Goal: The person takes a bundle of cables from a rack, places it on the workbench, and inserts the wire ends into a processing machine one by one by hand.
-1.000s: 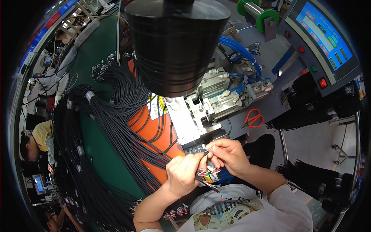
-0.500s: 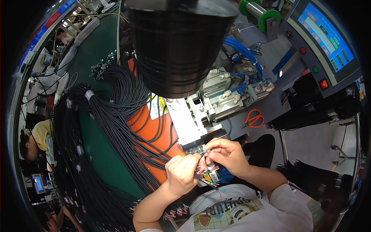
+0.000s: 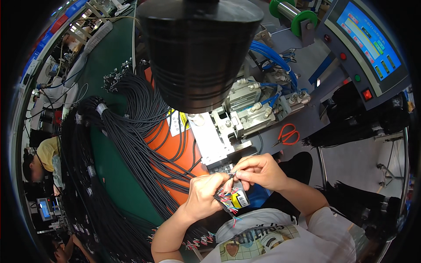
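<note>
In front of the machine, my left hand is closed round black cables with bared wire ends. My right hand pinches the thin wires at one cable's tip, the fingertips of both hands nearly meeting. Below my left fingers hang more cable ends with red, white and blue strands. Beside these strands is a yellow and white label. Just beyond my hands is the brightly lit metal fixture of the machine. My fingers partly hide the pinched wires.
A big black cylindrical lamp or cover hangs over the fixture. Long bundles of black cable lie across the orange and green surface at left. Red-handled scissors lie to the right, below a control screen. A person is at far left.
My right hand has closed in on the cable tip, its fingertips now tighter together. The loose coloured strands under my left hand have shifted slightly left and down.
</note>
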`<state>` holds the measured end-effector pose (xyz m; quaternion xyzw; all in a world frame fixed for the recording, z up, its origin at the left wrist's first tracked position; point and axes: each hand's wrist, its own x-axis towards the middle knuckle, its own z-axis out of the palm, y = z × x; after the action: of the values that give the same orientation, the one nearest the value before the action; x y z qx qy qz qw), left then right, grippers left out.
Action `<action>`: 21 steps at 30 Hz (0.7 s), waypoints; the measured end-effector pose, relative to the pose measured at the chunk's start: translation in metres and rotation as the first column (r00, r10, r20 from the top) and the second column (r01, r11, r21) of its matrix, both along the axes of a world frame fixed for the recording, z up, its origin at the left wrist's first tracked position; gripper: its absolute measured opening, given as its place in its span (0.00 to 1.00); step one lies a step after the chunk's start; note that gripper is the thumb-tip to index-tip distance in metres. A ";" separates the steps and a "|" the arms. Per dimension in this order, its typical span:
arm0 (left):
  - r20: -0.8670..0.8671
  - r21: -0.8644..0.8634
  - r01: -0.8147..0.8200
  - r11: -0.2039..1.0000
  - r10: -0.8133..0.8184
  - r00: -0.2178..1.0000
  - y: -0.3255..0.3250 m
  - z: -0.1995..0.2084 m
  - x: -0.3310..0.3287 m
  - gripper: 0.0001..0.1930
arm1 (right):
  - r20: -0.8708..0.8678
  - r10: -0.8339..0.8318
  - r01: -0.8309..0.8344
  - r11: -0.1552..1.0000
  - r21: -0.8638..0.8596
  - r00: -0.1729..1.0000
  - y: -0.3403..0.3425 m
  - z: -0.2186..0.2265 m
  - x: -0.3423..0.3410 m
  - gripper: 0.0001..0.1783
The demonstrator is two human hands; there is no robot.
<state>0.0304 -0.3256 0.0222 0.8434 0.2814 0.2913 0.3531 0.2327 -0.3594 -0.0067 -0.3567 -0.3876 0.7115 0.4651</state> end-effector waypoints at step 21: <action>-0.298 0.348 -0.087 0.933 0.198 0.934 -0.012 0.003 -0.001 0.27 | 0.753 -0.552 -0.339 0.675 0.656 0.359 0.008 0.006 -0.012 0.05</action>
<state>0.0295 -0.3376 0.0247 0.9039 0.3449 0.2150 0.1331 0.2208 -0.3517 -0.0004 -0.5011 -0.7972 0.1259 0.3122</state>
